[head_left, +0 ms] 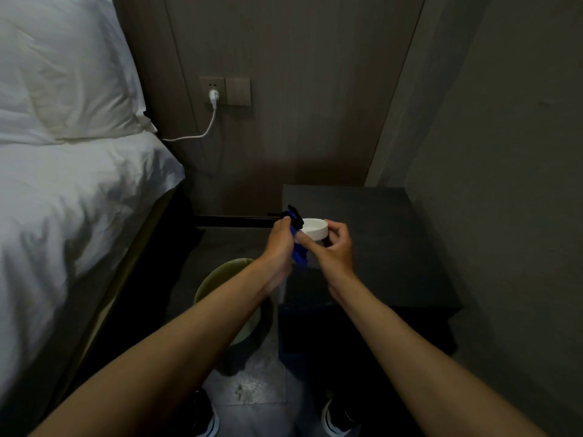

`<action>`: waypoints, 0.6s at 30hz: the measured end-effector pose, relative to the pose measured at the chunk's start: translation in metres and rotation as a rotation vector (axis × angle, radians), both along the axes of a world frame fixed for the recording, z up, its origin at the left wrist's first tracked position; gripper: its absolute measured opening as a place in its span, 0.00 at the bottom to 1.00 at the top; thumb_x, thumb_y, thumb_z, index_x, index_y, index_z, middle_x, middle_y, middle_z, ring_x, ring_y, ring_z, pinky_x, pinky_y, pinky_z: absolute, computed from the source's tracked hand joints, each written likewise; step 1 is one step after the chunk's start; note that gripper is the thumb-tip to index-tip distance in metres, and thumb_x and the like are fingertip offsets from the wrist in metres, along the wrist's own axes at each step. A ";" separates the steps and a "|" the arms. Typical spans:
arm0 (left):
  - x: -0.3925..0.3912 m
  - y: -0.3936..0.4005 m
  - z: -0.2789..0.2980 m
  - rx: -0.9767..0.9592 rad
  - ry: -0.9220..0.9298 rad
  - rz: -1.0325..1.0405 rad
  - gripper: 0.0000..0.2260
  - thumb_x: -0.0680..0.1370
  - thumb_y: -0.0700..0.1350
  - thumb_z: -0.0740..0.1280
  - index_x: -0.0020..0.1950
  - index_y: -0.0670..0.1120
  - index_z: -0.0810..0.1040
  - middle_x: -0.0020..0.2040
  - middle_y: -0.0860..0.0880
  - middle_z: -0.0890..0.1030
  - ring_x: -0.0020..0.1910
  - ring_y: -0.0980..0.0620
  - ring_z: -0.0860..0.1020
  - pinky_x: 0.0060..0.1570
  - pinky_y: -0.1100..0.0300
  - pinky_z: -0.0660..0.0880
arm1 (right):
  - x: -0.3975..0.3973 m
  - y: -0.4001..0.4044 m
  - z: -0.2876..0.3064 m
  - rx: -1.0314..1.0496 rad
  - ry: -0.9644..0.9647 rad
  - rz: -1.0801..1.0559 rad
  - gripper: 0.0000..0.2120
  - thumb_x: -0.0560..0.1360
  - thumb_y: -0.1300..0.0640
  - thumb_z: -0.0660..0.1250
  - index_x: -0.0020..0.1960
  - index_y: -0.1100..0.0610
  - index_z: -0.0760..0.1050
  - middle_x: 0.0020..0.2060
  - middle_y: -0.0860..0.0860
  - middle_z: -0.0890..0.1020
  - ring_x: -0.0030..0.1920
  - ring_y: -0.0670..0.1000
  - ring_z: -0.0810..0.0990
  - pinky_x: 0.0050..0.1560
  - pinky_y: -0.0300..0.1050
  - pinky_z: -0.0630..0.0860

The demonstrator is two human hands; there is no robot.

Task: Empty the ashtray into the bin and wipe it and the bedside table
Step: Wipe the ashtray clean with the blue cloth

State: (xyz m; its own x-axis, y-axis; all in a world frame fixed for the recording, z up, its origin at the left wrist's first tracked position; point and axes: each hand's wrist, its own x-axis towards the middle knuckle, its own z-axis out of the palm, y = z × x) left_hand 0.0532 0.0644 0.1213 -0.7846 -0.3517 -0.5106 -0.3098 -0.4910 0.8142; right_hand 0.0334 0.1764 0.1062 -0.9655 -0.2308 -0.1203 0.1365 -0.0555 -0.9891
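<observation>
Gripping the upright round ashtray (314,229), opening upward, is the right hand (335,247); left hand (280,244) pinches a blue cloth (299,252).

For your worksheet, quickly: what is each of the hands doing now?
Left hand: grips the blue cloth.
Right hand: holds the white ashtray.

The right hand (334,247) grips a white ashtray (315,229) above the dark bedside table (394,247) — the left hand (280,244) presses a blue cloth (298,247) against its side. A green bin (220,279) stands on the floor below, beside the bed (79,200).
</observation>
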 end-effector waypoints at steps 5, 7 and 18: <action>0.010 -0.023 0.000 0.065 0.053 -0.099 0.17 0.85 0.51 0.55 0.65 0.43 0.75 0.54 0.41 0.82 0.52 0.46 0.81 0.53 0.52 0.77 | -0.005 0.010 0.004 -0.076 -0.064 0.207 0.32 0.63 0.51 0.79 0.64 0.51 0.71 0.61 0.52 0.80 0.60 0.49 0.80 0.52 0.42 0.78; 0.012 -0.027 0.003 0.119 0.058 -0.138 0.17 0.84 0.51 0.55 0.65 0.42 0.75 0.55 0.41 0.82 0.51 0.45 0.80 0.53 0.51 0.77 | -0.007 0.014 0.007 -0.045 -0.050 0.280 0.29 0.67 0.51 0.77 0.65 0.52 0.71 0.63 0.53 0.78 0.63 0.52 0.78 0.54 0.42 0.78; 0.017 -0.037 0.001 0.251 -0.035 -0.083 0.16 0.82 0.48 0.61 0.65 0.41 0.76 0.54 0.39 0.81 0.48 0.44 0.80 0.46 0.52 0.78 | -0.008 0.018 0.009 0.312 0.080 0.368 0.30 0.69 0.33 0.70 0.70 0.36 0.69 0.76 0.45 0.59 0.74 0.51 0.60 0.70 0.56 0.66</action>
